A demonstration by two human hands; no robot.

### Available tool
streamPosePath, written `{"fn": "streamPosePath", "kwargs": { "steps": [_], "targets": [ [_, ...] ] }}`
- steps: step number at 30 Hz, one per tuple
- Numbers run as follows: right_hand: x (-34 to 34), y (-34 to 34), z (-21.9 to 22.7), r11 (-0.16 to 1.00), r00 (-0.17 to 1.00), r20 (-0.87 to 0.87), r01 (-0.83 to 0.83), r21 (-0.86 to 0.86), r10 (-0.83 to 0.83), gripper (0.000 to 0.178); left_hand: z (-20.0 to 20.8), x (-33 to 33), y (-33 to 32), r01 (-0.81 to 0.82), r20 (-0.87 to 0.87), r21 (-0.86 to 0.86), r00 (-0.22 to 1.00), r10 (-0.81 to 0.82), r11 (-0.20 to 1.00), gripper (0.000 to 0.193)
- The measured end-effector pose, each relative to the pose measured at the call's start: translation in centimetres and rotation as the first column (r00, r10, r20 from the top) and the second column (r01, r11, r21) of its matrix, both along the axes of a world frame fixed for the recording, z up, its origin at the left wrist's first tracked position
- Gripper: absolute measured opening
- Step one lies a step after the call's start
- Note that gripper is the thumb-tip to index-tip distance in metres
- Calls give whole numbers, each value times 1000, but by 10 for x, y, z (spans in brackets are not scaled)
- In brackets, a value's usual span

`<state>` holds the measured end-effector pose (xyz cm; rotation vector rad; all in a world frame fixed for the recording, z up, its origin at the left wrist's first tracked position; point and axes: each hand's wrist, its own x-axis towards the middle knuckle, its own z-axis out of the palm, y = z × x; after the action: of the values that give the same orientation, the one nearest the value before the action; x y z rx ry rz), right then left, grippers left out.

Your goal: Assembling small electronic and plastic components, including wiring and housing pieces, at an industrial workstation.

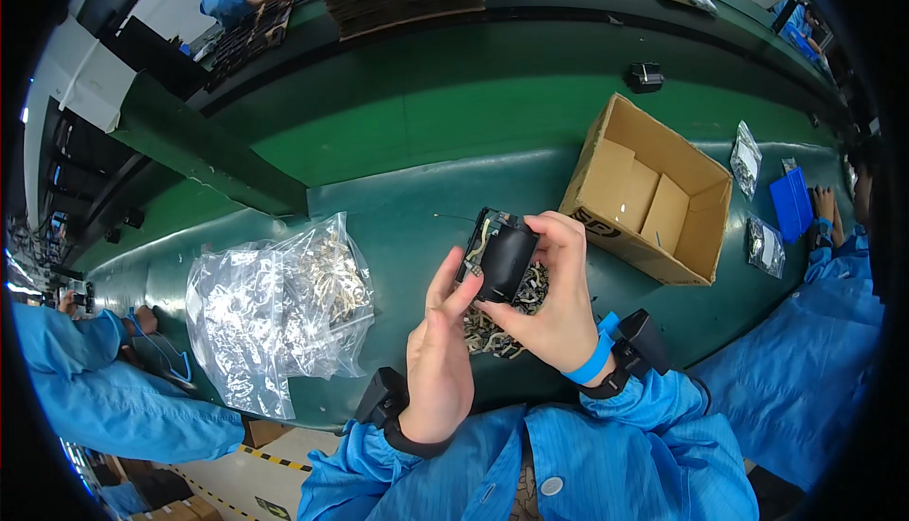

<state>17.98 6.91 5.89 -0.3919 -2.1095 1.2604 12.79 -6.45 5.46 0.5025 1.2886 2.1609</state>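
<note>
In front of me, above the table, is a black electronic device with a smooth curved cover and bare parts along its left side. My right hand grips its right side between the thumb and fingers. The fingertips of my left hand close on its left edge, where a pale flex cable runs along the side. A thin dark wire sticks out to the left of the device. Beneath my hands lies a pile of small flex-cable pieces, partly hidden by my right hand.
Left of my hands lie clear plastic bags with small parts inside. An open cardboard box stands at the right, near a blue tray and small bags. A black device rests farther back. Co-workers sit on both sides and across.
</note>
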Motion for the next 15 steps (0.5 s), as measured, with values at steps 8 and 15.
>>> {"fn": "streamPosePath", "kwargs": {
  "steps": [8,15],
  "targets": [
    [0,2,-4,999,999,-15,-45,-24,45,86,1,-3,-3,3,-85,-33,996,-5,999,52],
    [1,2,-8,993,996,-71,-66,-99,59,86,4,0,-2,-1,16,5,1000,1,1000,53]
  ]
}}
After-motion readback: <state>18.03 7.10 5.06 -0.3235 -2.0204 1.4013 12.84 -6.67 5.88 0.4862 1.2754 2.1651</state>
